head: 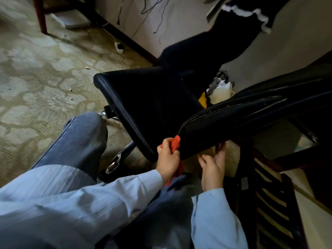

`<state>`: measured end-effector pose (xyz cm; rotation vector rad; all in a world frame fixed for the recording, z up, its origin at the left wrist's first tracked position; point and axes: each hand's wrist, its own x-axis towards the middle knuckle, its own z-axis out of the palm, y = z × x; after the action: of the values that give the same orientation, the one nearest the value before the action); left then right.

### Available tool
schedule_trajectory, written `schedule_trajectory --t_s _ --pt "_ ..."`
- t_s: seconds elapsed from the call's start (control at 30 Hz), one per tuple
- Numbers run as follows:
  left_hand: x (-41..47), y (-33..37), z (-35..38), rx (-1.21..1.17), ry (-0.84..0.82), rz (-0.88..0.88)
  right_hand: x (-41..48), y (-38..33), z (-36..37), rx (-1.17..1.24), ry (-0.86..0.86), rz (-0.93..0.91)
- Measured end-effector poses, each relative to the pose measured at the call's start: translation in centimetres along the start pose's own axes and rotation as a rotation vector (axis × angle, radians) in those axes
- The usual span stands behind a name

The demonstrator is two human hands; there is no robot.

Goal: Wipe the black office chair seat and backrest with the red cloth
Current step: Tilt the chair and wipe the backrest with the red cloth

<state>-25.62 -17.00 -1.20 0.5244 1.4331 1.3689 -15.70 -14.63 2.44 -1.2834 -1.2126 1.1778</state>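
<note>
Left of the seat (143,97) we see patterned carpet (36,78) and a jeans leg (80,137). The chrome base (116,159) shows under the seat's near edge.

The seat's long near edge runs from far left down to a near corner. The pad looks dark and even, with no streaks or damp marks, so we cannot tell whether it has been wiped.

At that near corner the left grip (168,159) is closed tight round the red cloth (176,143). The cloth is bunched, with its long axis roughly upright. A tuft points up out of the fist and touches the backrest (233,121) end, and a tail hangs below the wrist.

Just right of the seat corner, the right grip (212,168) is loose and holds nothing. Its fingers (220,150) are fairly straight and touch the backrest's underside, probably steadying it.

The backrest's long axis runs from the seat corner up and away to the right.

We judge the task mid-way: the cloth is at the backrest's near end, and most of the backrest length lies beyond it. Seat status is unknown.
</note>
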Motion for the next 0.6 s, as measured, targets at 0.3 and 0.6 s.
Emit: schedule_trajectory --t_s 0.3,0.6 --pt "-2.1 6.8 2.3 -0.282 -0.192 0.373 0.5 -0.9 -0.5 0.07 -0.004 -0.001" --pt "-1.7 8.1 2.0 -0.022 -0.045 0.696 1.8 -7.4 -2.6 0.061 0.043 -0.209"
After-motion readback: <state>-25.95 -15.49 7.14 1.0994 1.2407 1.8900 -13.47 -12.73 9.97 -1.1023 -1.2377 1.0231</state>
